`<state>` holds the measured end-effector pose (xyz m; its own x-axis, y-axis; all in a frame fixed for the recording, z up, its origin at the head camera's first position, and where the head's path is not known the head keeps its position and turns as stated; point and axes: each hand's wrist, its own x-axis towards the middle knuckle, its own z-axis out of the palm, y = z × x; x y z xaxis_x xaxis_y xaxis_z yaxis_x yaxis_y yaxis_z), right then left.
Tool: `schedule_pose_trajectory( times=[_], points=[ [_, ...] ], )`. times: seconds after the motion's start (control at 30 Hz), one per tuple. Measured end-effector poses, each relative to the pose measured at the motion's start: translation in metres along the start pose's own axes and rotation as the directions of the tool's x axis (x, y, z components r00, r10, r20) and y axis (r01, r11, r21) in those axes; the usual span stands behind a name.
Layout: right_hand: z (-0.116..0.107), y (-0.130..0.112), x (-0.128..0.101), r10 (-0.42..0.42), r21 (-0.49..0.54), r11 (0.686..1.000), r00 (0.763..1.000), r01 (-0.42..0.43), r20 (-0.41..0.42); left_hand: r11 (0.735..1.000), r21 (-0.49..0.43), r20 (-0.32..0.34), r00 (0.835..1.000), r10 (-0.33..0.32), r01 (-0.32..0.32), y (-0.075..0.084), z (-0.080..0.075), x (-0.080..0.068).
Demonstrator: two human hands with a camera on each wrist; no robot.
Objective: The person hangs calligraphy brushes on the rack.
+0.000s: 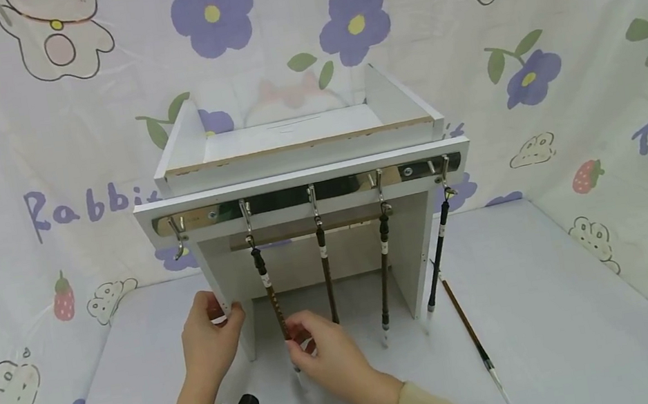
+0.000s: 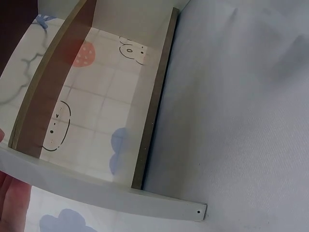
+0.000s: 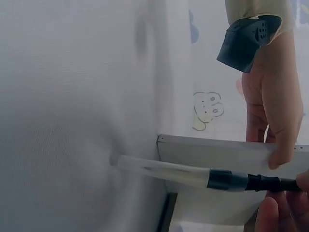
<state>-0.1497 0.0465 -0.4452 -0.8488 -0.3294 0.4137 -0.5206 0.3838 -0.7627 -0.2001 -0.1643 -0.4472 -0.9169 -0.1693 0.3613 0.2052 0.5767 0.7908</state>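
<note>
A white wooden stand (image 1: 298, 157) carries a metal hook rail (image 1: 280, 201) along its front. Several calligraphy brushes hang from the hooks. My left hand (image 1: 220, 313) grips the front edge of the stand's left side panel (image 1: 217, 274). My right hand (image 1: 297, 336) pinches the lower shaft of the leftmost hanging brush (image 1: 267, 287). In the right wrist view that brush (image 3: 227, 180) shows a clear cap over its tip, with my right fingertips (image 3: 273, 212) on the shaft and my left hand (image 3: 270, 111) on the white panel (image 3: 217, 151). The left wrist view shows the panel edge (image 2: 111, 193).
One more brush (image 1: 469, 334) lies on the table right of the stand. The leftmost hook (image 1: 179, 241) holds nothing. A flower-and-rabbit printed cloth (image 1: 596, 84) hangs behind and at both sides, and the grey tabletop (image 1: 566, 305) spreads around the stand.
</note>
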Motion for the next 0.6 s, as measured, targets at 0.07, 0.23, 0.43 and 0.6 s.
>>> schedule_pose_trajectory(
  times=[0.07,0.23,0.43,0.6],
  points=[
    [0.0036,-0.0001,0.0015,0.008,0.001,1.0,1.0,-0.008,-0.023,1.0,0.0,-0.003,1.0,0.0,0.0,0.0,0.0003,-0.0007],
    [0.0086,0.0003,0.0055,0.019,0.0,1.0,0.997,-0.019,-0.069,1.0,-0.002,-0.009,1.0,0.0,0.0,0.0012,0.0,-0.0001],
    [0.0086,0.0006,0.0065,0.017,-0.003,1.0,0.997,-0.018,-0.075,1.0,-0.001,-0.006,1.0,-0.005,0.005,0.0002,0.0009,0.0001],
    [0.0075,-0.0009,0.0059,0.016,-0.007,1.0,0.997,-0.017,-0.079,1.0,-0.002,-0.011,1.0,0.001,-0.001,-0.0009,0.0017,-0.0009]
  ],
)
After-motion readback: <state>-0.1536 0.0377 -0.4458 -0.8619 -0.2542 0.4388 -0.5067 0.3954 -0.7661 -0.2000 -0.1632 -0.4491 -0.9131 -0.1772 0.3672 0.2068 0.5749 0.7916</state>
